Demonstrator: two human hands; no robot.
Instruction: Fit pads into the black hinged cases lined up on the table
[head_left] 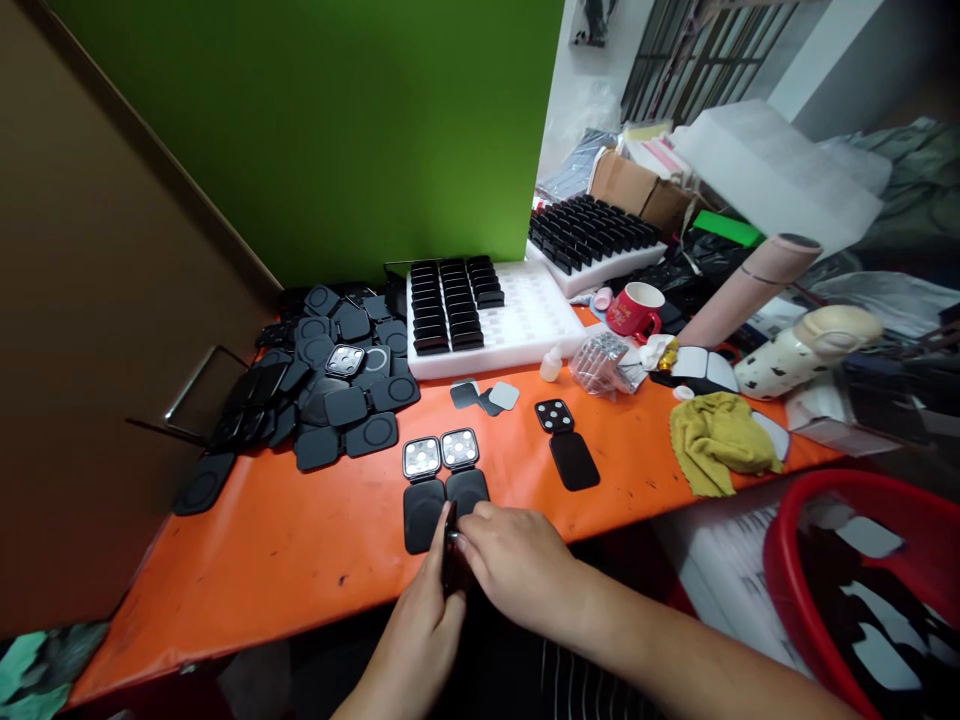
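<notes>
My left hand [426, 612] is closed round a black folding charging pad [449, 548], held edge-on at the table's front edge. Closed against the same pad from the other side is my right hand [525, 562], its thumb and fingertips at the pad's edge. Just beyond them lie two unfolded pads, the left one [424, 515] and the right one [467, 487], each with a silvery panel with white dots at its far half. Another unfolded pad [574, 461] lies farther right, with its dotted half dark. My fingers hide most of the held pad.
Black pads [346, 407] lie heaped at the left. A white foam tray [529, 320] holds rows of black pads; a second tray [596, 273] stands behind. Grey square sheets [504, 396], a small bottle [550, 364], a red mug [636, 309], a yellow cloth [716, 440] and a red basin [787, 540] are around.
</notes>
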